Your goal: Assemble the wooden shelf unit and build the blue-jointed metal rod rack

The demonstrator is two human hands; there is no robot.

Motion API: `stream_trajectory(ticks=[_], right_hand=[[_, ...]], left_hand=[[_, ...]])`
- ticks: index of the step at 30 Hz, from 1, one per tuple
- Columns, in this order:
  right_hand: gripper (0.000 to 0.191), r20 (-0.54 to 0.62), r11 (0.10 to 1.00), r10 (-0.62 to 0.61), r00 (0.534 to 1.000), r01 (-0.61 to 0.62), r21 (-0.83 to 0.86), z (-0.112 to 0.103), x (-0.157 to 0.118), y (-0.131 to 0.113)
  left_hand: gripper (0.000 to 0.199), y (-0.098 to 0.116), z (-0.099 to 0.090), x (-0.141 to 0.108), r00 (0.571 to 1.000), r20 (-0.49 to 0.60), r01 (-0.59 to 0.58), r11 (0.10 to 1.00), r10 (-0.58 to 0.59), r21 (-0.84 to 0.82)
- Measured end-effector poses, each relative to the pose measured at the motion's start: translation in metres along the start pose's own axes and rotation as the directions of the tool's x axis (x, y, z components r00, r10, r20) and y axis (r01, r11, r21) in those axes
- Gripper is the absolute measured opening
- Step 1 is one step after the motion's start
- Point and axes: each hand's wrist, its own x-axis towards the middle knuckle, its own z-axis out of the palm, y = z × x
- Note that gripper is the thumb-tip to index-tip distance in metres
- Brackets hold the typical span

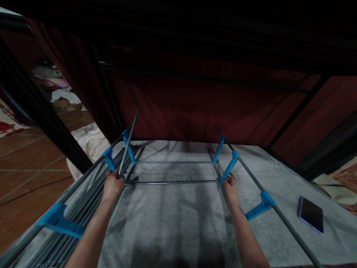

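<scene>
My left hand (113, 183) is closed around the lower end of a loose grey metal tube (129, 139), which slants up and away. Just beside that hand is a blue plastic bracket (109, 159) on the frame's left rail (86, 176). My right hand (231, 187) has its fingers curled at the lower end of another blue bracket (231, 166), which hangs from the right rail (253, 179). Two crossbars span between the sides; the nearer crossbar (173, 182) ends close to both hands. My right fingertips are partly hidden.
Several grey tubes (80, 216) lie in a bundle on the left of the grey cloth surface (167, 223). A phone (311, 214) rests at the right. Dark red fabric (178, 108) hangs behind. Folded cloths (65, 96) sit on the tiled floor (33, 160) at the left.
</scene>
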Motion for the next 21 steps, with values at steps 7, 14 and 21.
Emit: stream_trajectory(ticks=[7, 14, 21], right_hand=[[0.043, -0.001, 0.964, 0.024, 1.0, -0.024, -0.263, -0.013, -0.006, -0.026], [0.047, 0.052, 0.855, 0.149, 0.987, -0.102, -0.509, -0.073, -0.053, -0.03], [0.055, 0.078, 0.842, 0.203, 0.976, -0.133, -0.523, -0.104, -0.089, -0.033]], left_hand=[[0.042, 0.001, -0.01, -0.016, 0.999, 0.042, 0.009, 0.997, -0.013, 0.077], [0.051, -0.016, -0.034, -0.085, 0.994, 0.103, 0.026, 0.993, -0.037, 0.111], [0.05, -0.031, -0.045, -0.116, 0.995, 0.097, 0.007, 0.998, -0.014, 0.068]])
